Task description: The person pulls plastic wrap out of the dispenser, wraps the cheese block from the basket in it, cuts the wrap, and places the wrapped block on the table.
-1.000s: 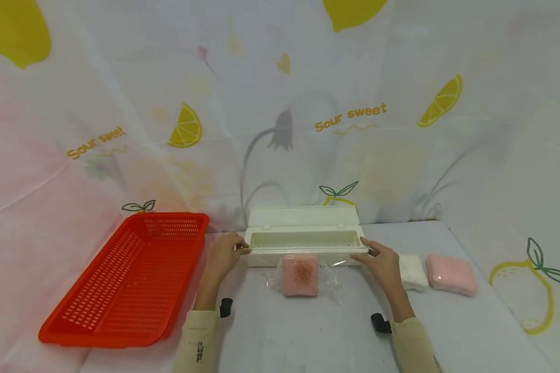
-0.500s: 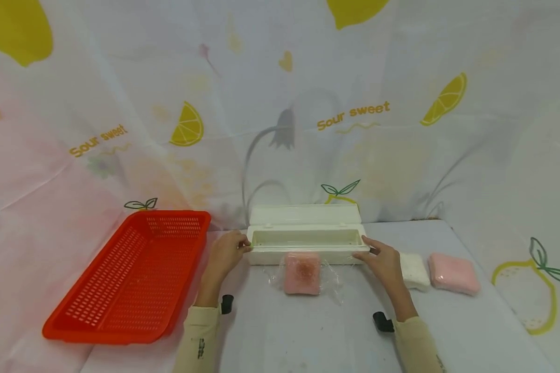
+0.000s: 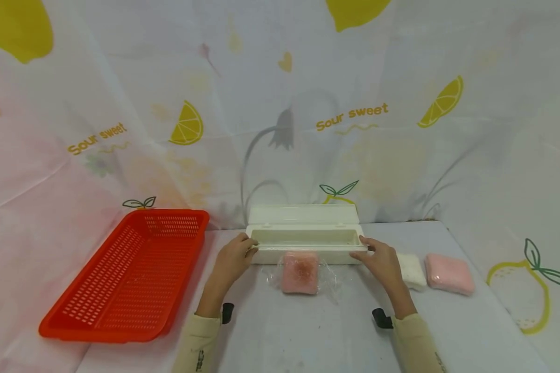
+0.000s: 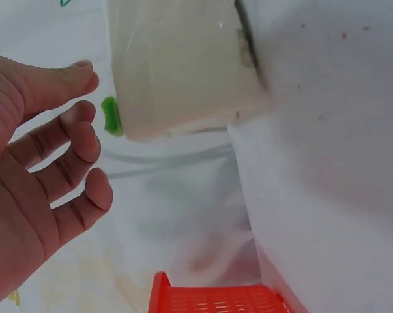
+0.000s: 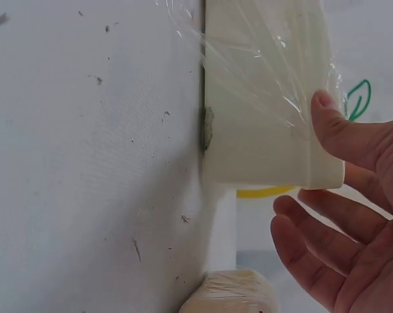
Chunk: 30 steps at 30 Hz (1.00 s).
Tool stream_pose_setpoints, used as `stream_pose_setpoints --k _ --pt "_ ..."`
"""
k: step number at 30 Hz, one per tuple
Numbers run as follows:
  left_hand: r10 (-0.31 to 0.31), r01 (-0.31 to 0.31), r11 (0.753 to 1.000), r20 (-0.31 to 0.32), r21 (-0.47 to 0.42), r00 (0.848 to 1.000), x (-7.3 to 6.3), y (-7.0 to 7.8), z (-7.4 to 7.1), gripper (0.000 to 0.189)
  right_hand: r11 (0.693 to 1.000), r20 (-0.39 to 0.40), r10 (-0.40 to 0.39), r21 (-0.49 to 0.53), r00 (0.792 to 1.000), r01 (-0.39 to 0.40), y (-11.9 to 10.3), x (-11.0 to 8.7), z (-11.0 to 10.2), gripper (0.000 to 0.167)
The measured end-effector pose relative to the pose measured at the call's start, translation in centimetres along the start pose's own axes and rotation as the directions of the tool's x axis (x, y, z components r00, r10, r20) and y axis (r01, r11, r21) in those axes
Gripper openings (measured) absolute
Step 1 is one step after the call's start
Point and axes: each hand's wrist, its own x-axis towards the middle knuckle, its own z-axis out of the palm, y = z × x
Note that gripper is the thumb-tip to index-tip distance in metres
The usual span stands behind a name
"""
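Observation:
The white cling film dispenser box (image 3: 308,257) stands at the table's back, its lid (image 3: 303,214) raised. Clear film (image 5: 261,59) comes down its front. The film lies about a pink square block (image 3: 300,273) with a brown patch, in front of the box. My right hand (image 3: 381,261) grips the box's right end, thumb on the front edge. At the left end, my left hand (image 3: 233,257) has loosely bent fingers. In the left wrist view, its fingertips (image 4: 85,140) are a little apart from the green slider (image 4: 111,116) and hold nothing.
A red perforated basket (image 3: 135,280) is at the left of the white table (image 3: 326,331). To the right of my right hand lie a white block (image 3: 411,272) and a pink wrapped block (image 3: 449,273). A lemon-print cloth (image 3: 280,103) hangs behind.
My left hand has shifted slightly right, its fingertips now further over the box's left end. My right hand keeps its place on the right end.

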Motion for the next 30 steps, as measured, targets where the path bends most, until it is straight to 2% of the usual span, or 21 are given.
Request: stream_pose_setpoints --k 3,7,10,12,16,18,26,28,30 --pt "0.040 -0.040 0.999 0.000 0.006 0.999 -0.1 0.3 0.7 0.025 1.000 0.001 -0.001 -0.006 1.000 0.001 -0.2 0.0 0.0 0.064" --pt "0.136 -0.131 0.984 -0.035 0.117 0.990 -0.1 0.2 1.5 0.030 1.000 -0.031 -0.026 -0.004 0.999 0.026 -0.2 -0.2 0.4 0.060" --pt "0.207 -0.185 0.960 -0.089 0.211 0.974 -0.1 0.0 1.9 0.025 0.992 -0.114 -0.120 0.017 0.986 0.122 -0.2 -0.3 0.8 0.051" --pt "0.228 -0.197 0.951 -0.110 0.238 0.967 0.0 -0.1 2.0 0.021 0.975 -0.183 -0.216 0.017 0.959 0.223 -0.1 -0.3 1.2 0.044" --pt "0.243 -0.208 0.950 -0.133 0.232 0.961 -0.1 -0.4 2.1 0.019 0.921 -0.281 -0.374 -0.001 0.884 0.389 0.3 -0.3 1.7 0.030" --pt "0.247 -0.214 0.953 -0.141 0.216 0.959 -0.2 -0.4 2.1 0.021 0.906 -0.302 -0.404 -0.003 0.864 0.422 0.5 -0.3 2.0 0.025" --pt "0.245 -0.226 0.967 -0.181 0.119 0.952 -0.9 -0.3 2.1 0.020 0.877 -0.356 -0.454 -0.012 0.817 0.481 0.2 -0.6 2.3 0.019" --pt "0.247 -0.228 0.966 -0.178 0.119 0.953 -1.2 -0.3 2.0 0.020 0.875 -0.345 -0.456 -0.004 0.820 0.485 0.1 -0.7 2.4 0.020" --pt "0.250 -0.232 0.965 -0.167 0.120 0.954 -1.5 -0.2 1.8 0.021 0.876 -0.318 -0.454 0.010 0.832 0.481 0.1 -0.9 2.5 0.020"
